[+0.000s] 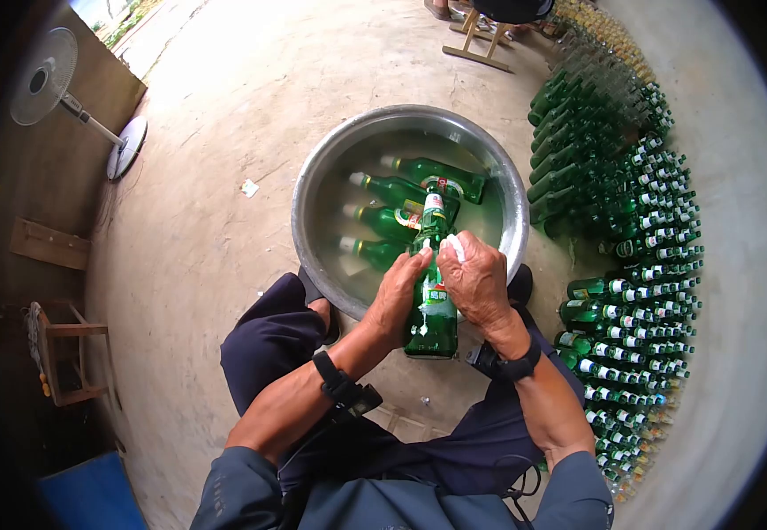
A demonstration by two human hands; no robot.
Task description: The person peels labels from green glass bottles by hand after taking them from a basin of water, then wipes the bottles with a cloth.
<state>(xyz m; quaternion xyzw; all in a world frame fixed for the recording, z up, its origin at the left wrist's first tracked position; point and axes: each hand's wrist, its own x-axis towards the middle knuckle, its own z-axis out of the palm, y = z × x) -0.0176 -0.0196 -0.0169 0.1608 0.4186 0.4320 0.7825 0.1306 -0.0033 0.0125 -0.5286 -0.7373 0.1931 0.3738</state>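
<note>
A green glass bottle with a partly stripped label is held over the near rim of a metal basin, its neck pointing away from me. My left hand is wrapped round the bottle's left side. On its right side, my right hand is closed with a small white wad pinched by the thumb; its material is too small to name. Cloudy water fills the basin, and several green bottles lie in it, one at the far side with a red and white label.
Many stacked green bottles line the wall on the right. A standing fan is at the far left, above a wooden stool. A wooden-legged seat stands beyond the basin, with a person's foot beside it.
</note>
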